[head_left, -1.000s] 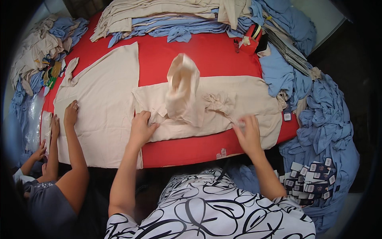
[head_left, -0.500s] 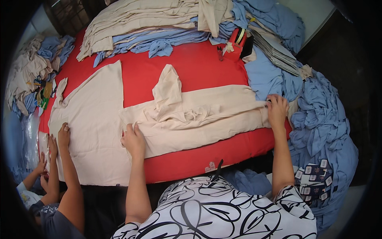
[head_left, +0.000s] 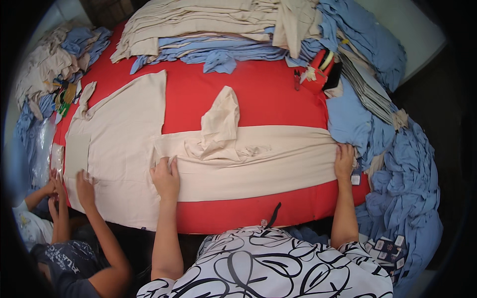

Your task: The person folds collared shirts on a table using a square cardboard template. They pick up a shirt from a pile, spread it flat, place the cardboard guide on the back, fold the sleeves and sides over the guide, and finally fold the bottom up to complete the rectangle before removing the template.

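A cream garment (head_left: 278,171) lies stretched sideways in front of me on the red table cover, smoother toward its right end. One part of it, perhaps a sleeve (head_left: 222,116), rises bunched from the middle onto the red surface. My left hand (head_left: 165,180) is closed on the cloth near its left end, thumb and fingers pinching it. At the opposite end my right hand (head_left: 344,163) grips the edge, its fingertips bent over the fabric. A navy tag (head_left: 356,175) shows beside that hand.
Another cream garment (head_left: 121,149) is spread at left, bearing a beige board (head_left: 78,153); a co-worker's hand (head_left: 85,188) is over it. Piles of cream clothes (head_left: 198,20) and blue clothes (head_left: 402,149) line the back and right. A red holder (head_left: 314,77) stands at back right.
My right hand has come down and nearer, still on the cloth, and the raised fold has flattened. My left hand stays near the left end. The co-worker's hand has drawn back from the board.
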Motion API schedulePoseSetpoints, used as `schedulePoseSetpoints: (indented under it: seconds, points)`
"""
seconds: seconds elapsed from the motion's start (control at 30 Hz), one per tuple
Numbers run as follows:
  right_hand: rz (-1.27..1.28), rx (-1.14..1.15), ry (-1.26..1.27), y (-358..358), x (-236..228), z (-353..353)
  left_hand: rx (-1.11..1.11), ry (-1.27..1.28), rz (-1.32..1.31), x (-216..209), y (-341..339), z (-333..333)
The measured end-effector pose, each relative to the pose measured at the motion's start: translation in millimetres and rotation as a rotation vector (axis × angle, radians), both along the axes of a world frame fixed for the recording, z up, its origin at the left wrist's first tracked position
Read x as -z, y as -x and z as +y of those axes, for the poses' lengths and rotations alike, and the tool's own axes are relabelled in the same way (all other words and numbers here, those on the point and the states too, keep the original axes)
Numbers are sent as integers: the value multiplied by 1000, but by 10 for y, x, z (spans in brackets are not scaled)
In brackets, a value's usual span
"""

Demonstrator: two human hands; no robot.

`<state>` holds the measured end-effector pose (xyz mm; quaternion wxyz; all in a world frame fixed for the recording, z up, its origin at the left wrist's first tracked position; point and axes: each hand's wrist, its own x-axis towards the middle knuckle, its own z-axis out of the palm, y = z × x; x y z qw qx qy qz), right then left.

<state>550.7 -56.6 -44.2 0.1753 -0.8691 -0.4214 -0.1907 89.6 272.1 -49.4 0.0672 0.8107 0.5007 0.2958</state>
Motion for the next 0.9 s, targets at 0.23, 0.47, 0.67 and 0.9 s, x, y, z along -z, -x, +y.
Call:
schedulePoseSetpoints:
  seconds: [0.23, 0.47, 0.67, 0.9]
  points:
    - [370, -379, -223, 1129, -580, 1975, 39, -12, -140, -47, -2, -4]
    - [911, -488, 125, 1707, -1034, 3696, 83, 46, -156, -76, -21, 19]
    - [1136, -1370, 163, 2076, -1648, 2334, -8, 194, -35, -71, -60, 176]
    - [752, -723, -12, 1865, -664, 1450, -131, 339, 162, -364, -222, 296]
